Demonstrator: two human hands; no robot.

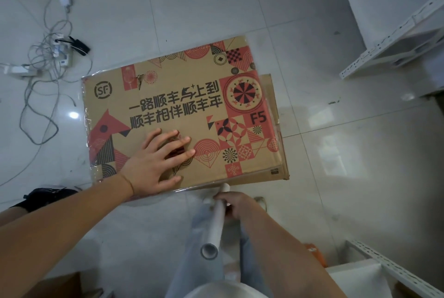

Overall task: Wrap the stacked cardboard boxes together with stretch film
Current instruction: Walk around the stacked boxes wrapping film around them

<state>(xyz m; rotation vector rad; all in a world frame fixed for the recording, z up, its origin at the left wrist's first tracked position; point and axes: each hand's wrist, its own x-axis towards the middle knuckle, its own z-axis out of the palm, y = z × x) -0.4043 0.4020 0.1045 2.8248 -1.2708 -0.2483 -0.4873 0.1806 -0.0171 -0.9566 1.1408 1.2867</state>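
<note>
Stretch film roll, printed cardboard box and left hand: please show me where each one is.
stretch film roll (217,221), head view, middle of the tube.
printed cardboard box (177,105), head view, top face.
left hand (156,162), head view, back of hand.
</note>
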